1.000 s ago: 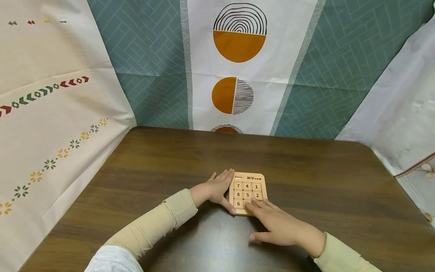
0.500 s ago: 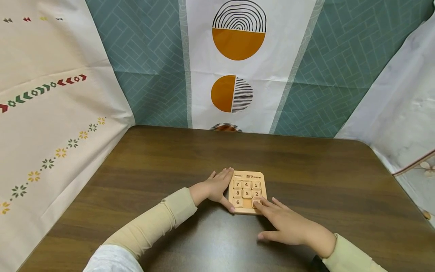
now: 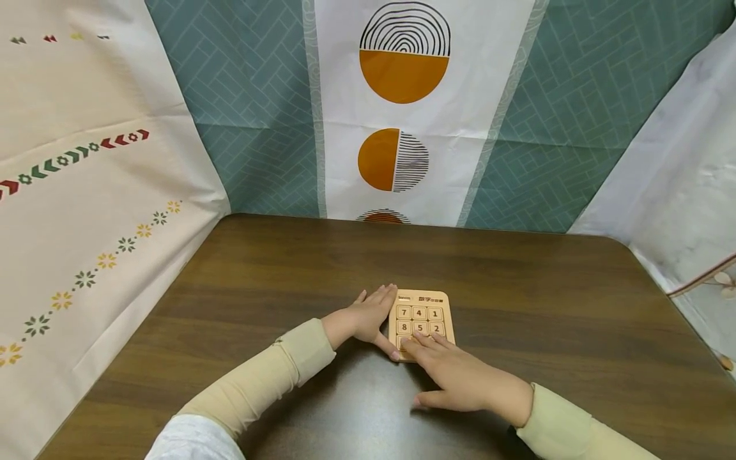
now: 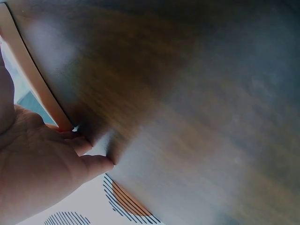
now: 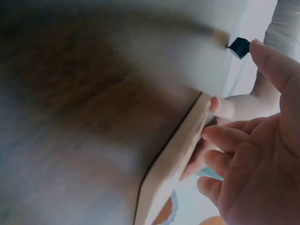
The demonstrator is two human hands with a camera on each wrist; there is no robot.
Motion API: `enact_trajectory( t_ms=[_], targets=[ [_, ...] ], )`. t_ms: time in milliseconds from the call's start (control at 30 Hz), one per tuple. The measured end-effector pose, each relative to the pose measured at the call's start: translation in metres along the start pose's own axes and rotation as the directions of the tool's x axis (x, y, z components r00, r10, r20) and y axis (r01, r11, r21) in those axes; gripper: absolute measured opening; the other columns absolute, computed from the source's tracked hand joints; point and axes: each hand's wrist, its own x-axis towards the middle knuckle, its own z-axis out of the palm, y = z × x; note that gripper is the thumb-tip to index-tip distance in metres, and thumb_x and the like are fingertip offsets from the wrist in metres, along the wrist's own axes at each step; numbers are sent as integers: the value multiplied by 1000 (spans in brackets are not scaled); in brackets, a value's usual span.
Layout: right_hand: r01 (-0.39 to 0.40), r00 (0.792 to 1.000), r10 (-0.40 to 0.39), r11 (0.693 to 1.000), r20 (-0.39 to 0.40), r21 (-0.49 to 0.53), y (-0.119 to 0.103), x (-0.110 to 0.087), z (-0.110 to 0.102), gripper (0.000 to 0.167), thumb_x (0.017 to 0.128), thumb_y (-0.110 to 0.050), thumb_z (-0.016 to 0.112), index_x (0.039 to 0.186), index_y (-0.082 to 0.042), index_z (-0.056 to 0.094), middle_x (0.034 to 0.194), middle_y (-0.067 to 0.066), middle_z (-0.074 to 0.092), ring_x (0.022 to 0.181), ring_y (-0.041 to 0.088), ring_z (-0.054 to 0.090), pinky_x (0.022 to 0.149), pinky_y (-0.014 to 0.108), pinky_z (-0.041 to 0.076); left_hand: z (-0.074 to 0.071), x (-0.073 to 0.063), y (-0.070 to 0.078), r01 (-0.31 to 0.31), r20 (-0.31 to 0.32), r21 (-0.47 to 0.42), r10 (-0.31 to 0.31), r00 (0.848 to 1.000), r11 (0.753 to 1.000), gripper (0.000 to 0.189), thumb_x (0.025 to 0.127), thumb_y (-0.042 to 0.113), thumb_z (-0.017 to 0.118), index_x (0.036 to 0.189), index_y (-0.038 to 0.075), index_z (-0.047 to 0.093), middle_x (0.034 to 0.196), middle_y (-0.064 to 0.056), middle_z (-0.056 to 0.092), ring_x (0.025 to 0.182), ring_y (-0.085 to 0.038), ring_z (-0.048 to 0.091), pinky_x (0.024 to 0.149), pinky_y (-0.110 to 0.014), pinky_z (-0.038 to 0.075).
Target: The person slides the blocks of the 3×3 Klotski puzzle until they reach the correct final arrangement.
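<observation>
A pale wooden number sliding puzzle [image 3: 414, 298] lies flat on the table in the head view. Tiles 7, 4, 1, 8, 5 and 2 show in its upper rows; fingers cover most of the bottom row. My left hand [image 3: 370, 319] rests along the puzzle's left edge, fingers straight and thumb spread to the near left corner. With straight fingers, my right hand [image 3: 462, 378] reaches over the bottom row, the index fingertip at the lower left tile. In the left wrist view, my left fingers meet the board's edge [image 4: 35, 77]. The right wrist view shows the board's side [image 5: 168, 164] beside my right fingers.
A dark brown wooden table [image 3: 276, 268] surrounds the puzzle. Behind it hangs a teal and white curtain [image 3: 259, 160] with orange circles. Cream patterned cloth [image 3: 115, 191] borders the left side, and pale cloth [image 3: 690, 179] the right.
My right hand went right to the lower right tile, exposing a gap at bottom middle, then came back left over the bottom row. My left hand has stayed at the puzzle's left edge.
</observation>
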Motion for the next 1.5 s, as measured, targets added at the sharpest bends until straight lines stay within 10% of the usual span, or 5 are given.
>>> enact_trajectory(
  t_ms=[1000,1500],
  targets=[
    [-104,994,102,993,28,48,15,-19,-12,77,88,-49,62,144,-2,39,147,17,41,140,31,32,115,54,16,2,3,-2,3,-1,-7,-3,1000,1000,135,61,66,76,153,7,-3,161,-8,-2,148,-21,-1,118,-47,4],
    [-88,993,83,994,83,59,2,27,-8,85,86,-50,63,148,0,30,152,18,32,143,34,24,115,52,15,-1,0,-2,0,4,-2,0,1000,1000,133,63,65,76,153,6,-2,161,-9,-1,148,-22,-1,118,-50,5]
  ],
)
